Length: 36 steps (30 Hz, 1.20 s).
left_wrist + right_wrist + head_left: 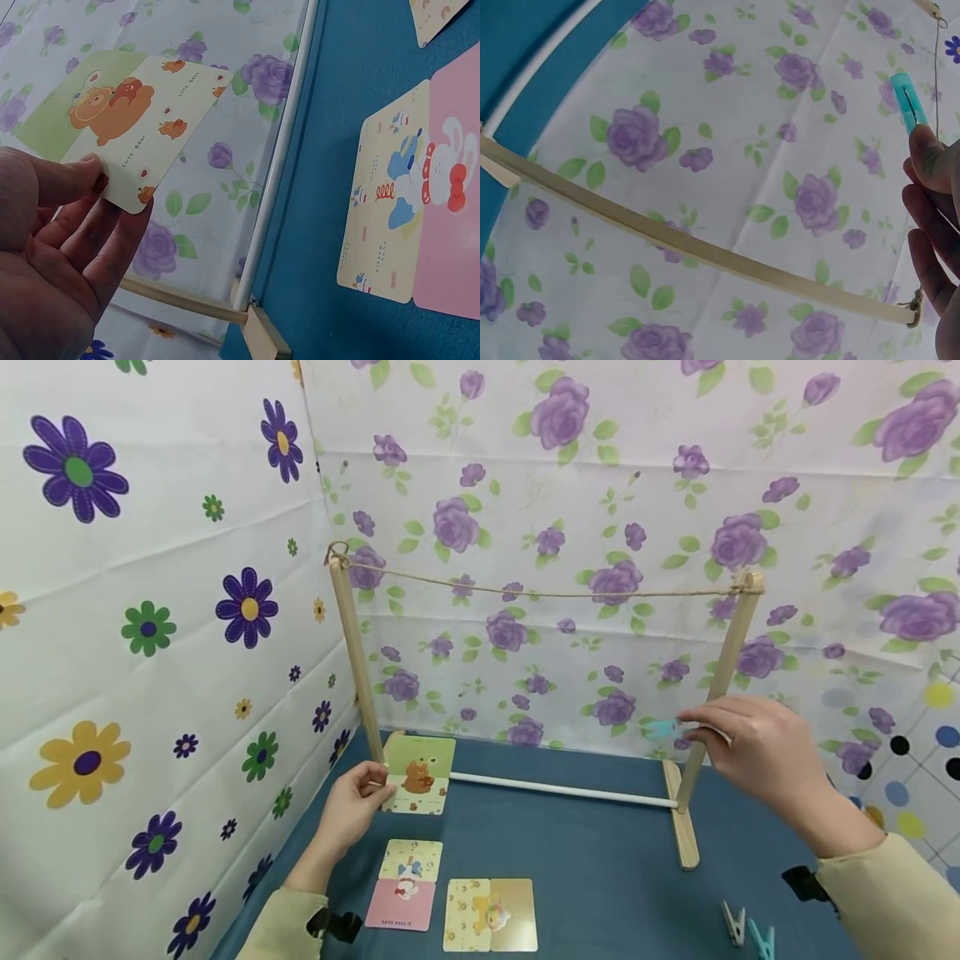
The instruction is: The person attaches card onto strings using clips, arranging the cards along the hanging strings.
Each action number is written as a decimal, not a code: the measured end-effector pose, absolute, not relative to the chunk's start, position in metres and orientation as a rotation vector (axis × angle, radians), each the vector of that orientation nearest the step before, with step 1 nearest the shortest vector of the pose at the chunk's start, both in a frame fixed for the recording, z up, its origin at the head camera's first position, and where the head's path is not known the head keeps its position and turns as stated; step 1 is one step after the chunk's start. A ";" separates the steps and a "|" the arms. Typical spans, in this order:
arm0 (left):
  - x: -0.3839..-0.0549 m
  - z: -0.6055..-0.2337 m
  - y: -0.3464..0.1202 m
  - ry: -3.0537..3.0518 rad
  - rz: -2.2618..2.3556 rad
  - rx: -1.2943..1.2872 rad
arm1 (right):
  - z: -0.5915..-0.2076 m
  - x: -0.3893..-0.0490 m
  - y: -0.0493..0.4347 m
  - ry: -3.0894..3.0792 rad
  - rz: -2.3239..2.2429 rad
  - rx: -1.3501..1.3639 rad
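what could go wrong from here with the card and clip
The card might slip or bend, since the left hand pinches it near one edge. The clip could drop, as the right hand holds it by one end. The string dips between the posts, so added weight may make it sag more.

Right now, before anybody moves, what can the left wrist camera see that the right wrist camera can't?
Only the left wrist view shows the green-and-cream bear card, the left grip holding it, the pink bunny card and a corner of a third card.

Only the right wrist view shows the turquoise clothespin and the right grip pinching it.

Both show the white rod, a wooden post, the purple-rose backdrop and some blue tabletop.
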<state>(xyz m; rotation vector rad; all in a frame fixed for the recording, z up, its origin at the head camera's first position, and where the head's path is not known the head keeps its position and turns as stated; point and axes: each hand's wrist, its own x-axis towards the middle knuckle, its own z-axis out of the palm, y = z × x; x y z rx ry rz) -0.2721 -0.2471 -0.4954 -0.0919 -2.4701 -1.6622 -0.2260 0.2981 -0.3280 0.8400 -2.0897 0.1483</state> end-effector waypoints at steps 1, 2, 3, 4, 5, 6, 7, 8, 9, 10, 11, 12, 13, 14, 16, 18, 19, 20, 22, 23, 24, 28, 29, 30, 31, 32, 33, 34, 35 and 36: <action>-0.273 -0.495 -0.246 -2.465 -1.670 -0.102 | -0.325 -0.228 0.297 -2.086 0.149 0.838; -0.275 -0.494 -0.245 -2.465 -1.673 -0.111 | -0.322 -0.229 0.295 -2.083 0.147 0.836; -0.275 -0.493 -0.244 -2.464 -1.677 -0.123 | -0.319 -0.230 0.294 -2.079 0.146 0.834; -0.276 -0.492 -0.243 -2.466 -1.677 -0.135 | -0.317 -0.232 0.292 -2.076 0.147 0.832; -0.277 -0.490 -0.242 -2.466 -1.677 -0.144 | -0.314 -0.233 0.291 -2.073 0.151 0.830; -0.277 -0.489 -0.240 -2.463 -1.677 -0.156 | -0.311 -0.234 0.289 -2.070 0.157 0.830; -0.278 -0.488 -0.239 -2.456 -1.677 -0.166 | -0.308 -0.236 0.287 -2.068 0.161 0.832; -0.279 -0.487 -0.238 -2.453 -1.673 -0.173 | -0.304 -0.238 0.285 -2.062 0.160 0.837; -0.280 -0.485 -0.237 -2.447 -1.674 -0.178 | -0.300 -0.240 0.284 -2.052 0.159 0.841; -0.281 -0.484 -0.236 -2.442 -1.672 -0.182 | -0.296 -0.243 0.282 -2.042 0.157 0.843; -0.282 -0.482 -0.235 -2.434 -1.674 -0.179 | -0.292 -0.245 0.281 -2.029 0.150 0.845; -0.283 -0.480 -0.235 -2.428 -1.678 -0.179 | -0.289 -0.248 0.280 -2.017 0.141 0.847; -0.284 -0.479 -0.234 -2.425 -1.678 -0.171 | -0.285 -0.250 0.279 -2.005 0.130 0.847; -0.284 -0.476 -0.233 -2.423 -1.680 -0.166 | -0.281 -0.252 0.278 -1.992 0.121 0.847; -0.286 -0.472 -0.233 -2.420 -1.684 -0.159 | -0.275 -0.256 0.277 -1.976 0.104 0.837; -0.287 -0.467 -0.233 -2.419 -1.687 -0.158 | -0.268 -0.258 0.274 -1.969 0.093 0.829; -0.288 -0.464 -0.233 -2.419 -1.683 -0.159 | -0.264 -0.260 0.273 -1.969 0.088 0.824; -0.289 -0.461 -0.233 -2.415 -1.684 -0.161 | -0.261 -0.261 0.271 -1.971 0.087 0.819; -0.293 -0.456 -0.233 -2.407 -1.674 -0.170 | -0.254 -0.264 0.267 -1.979 0.083 0.813; -0.294 -0.454 -0.233 -2.400 -1.676 -0.170 | -0.251 -0.265 0.265 -1.980 0.078 0.815; -0.296 -0.452 -0.233 -2.394 -1.674 -0.171 | -0.248 -0.267 0.262 -1.981 0.073 0.815; -0.301 -0.444 -0.232 -2.377 -1.676 -0.160 | -0.239 -0.273 0.250 -1.972 0.062 0.825; -0.303 -0.442 -0.231 -2.374 -1.675 -0.157 | -0.237 -0.275 0.247 -1.966 0.062 0.824; -0.304 -0.439 -0.231 -2.371 -1.676 -0.151 | -0.236 -0.277 0.244 -1.963 0.064 0.824; -0.305 -0.437 -0.230 -2.366 -1.682 -0.147 | -0.234 -0.279 0.241 -1.960 0.068 0.823; -0.306 -0.435 -0.228 -2.367 -1.684 -0.147 | -0.232 -0.281 0.237 -1.959 0.070 0.823; -0.307 -0.433 -0.227 -2.362 -1.693 -0.142 | -0.230 -0.283 0.234 -1.960 0.071 0.824; -0.307 -0.431 -0.226 -2.360 -1.697 -0.143 | -0.229 -0.285 0.231 -1.963 0.071 0.826; -0.308 -0.428 -0.225 -2.360 -1.701 -0.141 | -0.227 -0.286 0.227 -1.971 0.072 0.828; -0.309 -0.426 -0.223 -2.361 -1.704 -0.138 | -0.226 -0.288 0.224 -1.982 0.077 0.833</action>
